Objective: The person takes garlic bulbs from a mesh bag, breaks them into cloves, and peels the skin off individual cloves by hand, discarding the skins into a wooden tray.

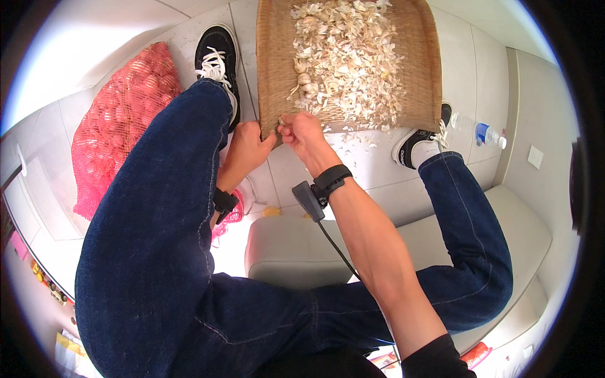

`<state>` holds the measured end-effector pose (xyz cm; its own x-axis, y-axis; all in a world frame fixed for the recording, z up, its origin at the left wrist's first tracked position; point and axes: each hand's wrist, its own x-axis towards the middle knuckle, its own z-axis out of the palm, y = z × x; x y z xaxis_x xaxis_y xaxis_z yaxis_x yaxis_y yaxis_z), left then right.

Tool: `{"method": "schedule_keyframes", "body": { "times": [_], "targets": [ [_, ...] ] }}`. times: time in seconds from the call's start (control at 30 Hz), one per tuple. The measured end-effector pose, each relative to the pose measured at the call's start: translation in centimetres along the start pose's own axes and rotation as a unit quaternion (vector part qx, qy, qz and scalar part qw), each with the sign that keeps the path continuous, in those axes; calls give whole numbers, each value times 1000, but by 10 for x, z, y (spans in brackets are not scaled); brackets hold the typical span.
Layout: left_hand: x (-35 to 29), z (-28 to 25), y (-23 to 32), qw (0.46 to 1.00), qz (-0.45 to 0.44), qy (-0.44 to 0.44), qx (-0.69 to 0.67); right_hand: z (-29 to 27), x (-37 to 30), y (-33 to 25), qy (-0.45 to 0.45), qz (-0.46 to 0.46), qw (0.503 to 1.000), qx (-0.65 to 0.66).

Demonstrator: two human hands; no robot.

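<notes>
The right hand [304, 133]'s fingers are curled in, thumb and forefinger pinched on a small, pale, rounded garlic clove [281, 120] at the near left corner of a woven brown tray [271, 69]. Close beside it, the left hand [247, 148] is bent inward; whether its fingers grip anything, I cannot tell. Papery, flaky garlic skins [353, 57] heap on the tray near knobbly bulbs [307, 83], and a bulging red mesh bag [120, 123] lies to the left.
</notes>
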<state>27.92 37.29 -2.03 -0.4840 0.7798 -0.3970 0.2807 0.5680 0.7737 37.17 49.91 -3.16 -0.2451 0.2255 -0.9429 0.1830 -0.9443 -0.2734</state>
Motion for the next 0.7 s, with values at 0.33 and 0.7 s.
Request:
{"method": "schedule_keyframes", "body": {
  "times": [0.33, 0.7],
  "targets": [
    [-4, 8, 1, 999, 17, 26, 18, -11, 14, -3, 16, 159, 981, 109],
    [-6, -1, 8, 1000, -15, 9, -24, -40, -44, 11, -17, -118, 990, -81]
  ]
}}
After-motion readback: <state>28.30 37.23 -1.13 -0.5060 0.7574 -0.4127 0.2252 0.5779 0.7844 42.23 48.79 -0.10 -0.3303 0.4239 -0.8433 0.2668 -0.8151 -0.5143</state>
